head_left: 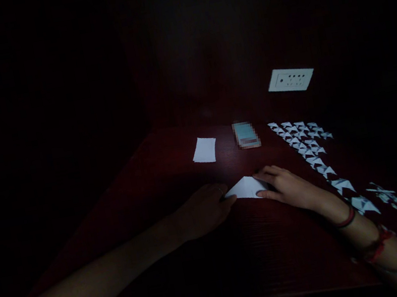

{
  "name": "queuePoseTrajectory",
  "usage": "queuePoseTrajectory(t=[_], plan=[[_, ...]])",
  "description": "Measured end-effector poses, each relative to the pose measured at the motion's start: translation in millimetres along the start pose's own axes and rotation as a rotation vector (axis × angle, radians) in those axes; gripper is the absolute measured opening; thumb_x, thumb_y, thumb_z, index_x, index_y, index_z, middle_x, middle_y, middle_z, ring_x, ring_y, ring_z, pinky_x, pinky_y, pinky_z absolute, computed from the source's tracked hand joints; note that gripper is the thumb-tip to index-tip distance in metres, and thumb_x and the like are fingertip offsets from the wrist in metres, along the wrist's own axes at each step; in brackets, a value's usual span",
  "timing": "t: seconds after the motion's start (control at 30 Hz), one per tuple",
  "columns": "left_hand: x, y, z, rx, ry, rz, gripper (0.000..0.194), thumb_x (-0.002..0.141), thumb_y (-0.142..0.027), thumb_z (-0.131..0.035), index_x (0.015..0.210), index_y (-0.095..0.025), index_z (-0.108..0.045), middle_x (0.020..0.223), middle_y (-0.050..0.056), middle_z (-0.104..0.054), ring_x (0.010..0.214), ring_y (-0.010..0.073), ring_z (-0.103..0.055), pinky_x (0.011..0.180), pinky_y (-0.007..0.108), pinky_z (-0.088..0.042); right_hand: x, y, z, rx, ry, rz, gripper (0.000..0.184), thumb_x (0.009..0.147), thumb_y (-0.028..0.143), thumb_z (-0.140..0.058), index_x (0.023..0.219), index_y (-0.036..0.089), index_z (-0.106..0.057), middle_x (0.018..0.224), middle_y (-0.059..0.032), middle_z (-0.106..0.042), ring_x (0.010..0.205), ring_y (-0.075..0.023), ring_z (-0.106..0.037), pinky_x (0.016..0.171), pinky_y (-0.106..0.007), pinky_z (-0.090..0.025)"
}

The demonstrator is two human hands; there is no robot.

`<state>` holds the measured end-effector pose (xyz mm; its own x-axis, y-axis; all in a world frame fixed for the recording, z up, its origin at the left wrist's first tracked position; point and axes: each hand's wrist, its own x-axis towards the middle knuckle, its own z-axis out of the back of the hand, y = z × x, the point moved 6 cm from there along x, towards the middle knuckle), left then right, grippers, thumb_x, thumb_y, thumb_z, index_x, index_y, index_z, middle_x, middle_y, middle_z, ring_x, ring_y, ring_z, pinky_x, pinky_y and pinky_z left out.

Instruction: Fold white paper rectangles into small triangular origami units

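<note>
A white sheet of paper (246, 188), folded into a triangle, lies on the dark red table between my two hands. My left hand (209, 208) grips its left corner, with the thumb along the near edge. At the right corner, my right hand (282, 187) holds the paper between the thumb in front and the fingers behind. The peak of the triangle points away from me. A small stack of white paper sheets (205, 150) rests farther back, beyond my left hand.
A pixelated blue-green flat object (246, 135) lies beside the stack. Rows of small folded white papers (308, 149) run along the right side, near a heap of thin paper strips (387, 197). A white socket panel (291, 79) is on the back wall. The surroundings are very dark.
</note>
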<state>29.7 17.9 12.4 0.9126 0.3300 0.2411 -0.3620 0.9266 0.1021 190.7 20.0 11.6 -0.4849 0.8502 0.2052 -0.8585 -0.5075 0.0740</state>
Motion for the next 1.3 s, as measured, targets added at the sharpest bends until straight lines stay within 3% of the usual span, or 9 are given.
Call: queuePoseTrajectory(t=[0.2,0.4,0.6,0.8,0.93,1.1,1.17,1.3], plan=[[-0.2,-4.4,-1.0,-0.078,0.007,-0.039,0.027,0.086,-0.027,-0.034,0.105,-0.015,-0.049,0.097,0.010,-0.048,0.084,0.0170,-0.048,0.074,0.030,-0.039,-1.0,-16.7,-8.9,0.011,-0.048,-0.109,0.050,0.076,0.044,-0.044,0.115,0.014,-0.044,0.100,-0.0134,-0.051,0.098,-0.0250,-0.045,0.079,-0.042,-0.042],[-3.1,0.8,-6.4,-0.094,-0.014,-0.045,0.028,0.085,-0.027,-0.039,0.110,-0.019,-0.047,0.118,0.010,-0.039,0.106,0.0208,-0.039,0.088,0.035,-0.033,1.0,-20.3,-11.1,0.137,-0.071,-0.142,0.051,0.075,0.039,-0.049,0.118,0.013,-0.041,0.101,-0.0125,-0.051,0.097,-0.0228,-0.046,0.082,-0.040,-0.041],[-2.6,-2.0,-4.1,-0.134,-0.019,-0.107,0.030,0.084,-0.028,-0.041,0.112,-0.018,-0.046,0.112,0.010,-0.046,0.107,0.0207,-0.038,0.089,0.035,-0.034,4.6,-20.4,-9.8,0.377,-0.103,-0.234,0.045,0.069,0.028,-0.058,0.111,0.015,-0.049,0.087,-0.0060,-0.054,0.076,-0.0149,-0.053,0.072,-0.030,-0.045],[-0.9,-14.2,1.6,-0.233,0.016,-0.211,0.032,0.083,-0.028,-0.043,0.112,-0.017,-0.045,0.110,0.008,-0.047,0.106,0.0176,-0.039,0.092,0.032,-0.031,5.0,-22.9,-14.2,0.427,-0.105,-0.301,0.047,0.066,0.029,-0.061,0.109,0.014,-0.050,0.090,-0.0068,-0.050,0.079,-0.0159,-0.051,0.074,-0.031,-0.043],[-2.7,-13.2,-0.4,-0.234,0.010,-0.219,0.032,0.083,-0.031,-0.043,0.112,-0.019,-0.046,0.119,0.009,-0.040,0.114,0.0205,-0.030,0.095,0.036,-0.027,6.0,-23.4,-13.9,0.422,-0.075,-0.283,0.029,0.066,0.029,-0.060,0.091,0.015,-0.057,0.087,-0.0057,-0.049,0.081,-0.0162,-0.049,0.075,-0.032,-0.041],[-2.7,-11.0,-5.8,-0.232,0.012,-0.229,0.034,0.083,-0.035,-0.042,0.114,-0.021,-0.043,0.121,0.008,-0.039,0.115,0.0217,-0.029,0.095,0.038,-0.025,8.2,-19.5,-11.0,0.493,-0.067,-0.254,0.017,0.066,0.026,-0.058,0.078,0.016,-0.054,0.078,-0.0028,-0.051,0.071,-0.0134,-0.049,0.065,-0.027,-0.041],[-1.3,-10.4,-5.9,-0.233,0.006,-0.224,0.037,0.084,-0.035,-0.041,0.117,-0.019,-0.040,0.120,0.009,-0.041,0.114,0.0215,-0.030,0.095,0.038,-0.024,8.7,-17.9,-11.1,0.584,-0.086,-0.247,0.018,0.067,0.024,-0.058,0.081,0.016,-0.051,0.074,-0.0006,-0.051,0.066,-0.0118,-0.049,0.061,-0.025,-0.041],[-0.2,-8.1,-6.6,-0.228,0.008,-0.206,0.039,0.084,-0.035,-0.040,0.119,-0.018,-0.037,0.119,0.008,-0.042,0.114,0.0211,-0.030,0.095,0.037,-0.024,7.2,-15.5,-5.2,0.641,-0.205,-0.250,0.039,0.066,0.020,-0.058,0.103,0.018,-0.045,0.071,0.0019,-0.052,0.064,-0.0110,-0.051,0.062,-0.024,-0.042]])
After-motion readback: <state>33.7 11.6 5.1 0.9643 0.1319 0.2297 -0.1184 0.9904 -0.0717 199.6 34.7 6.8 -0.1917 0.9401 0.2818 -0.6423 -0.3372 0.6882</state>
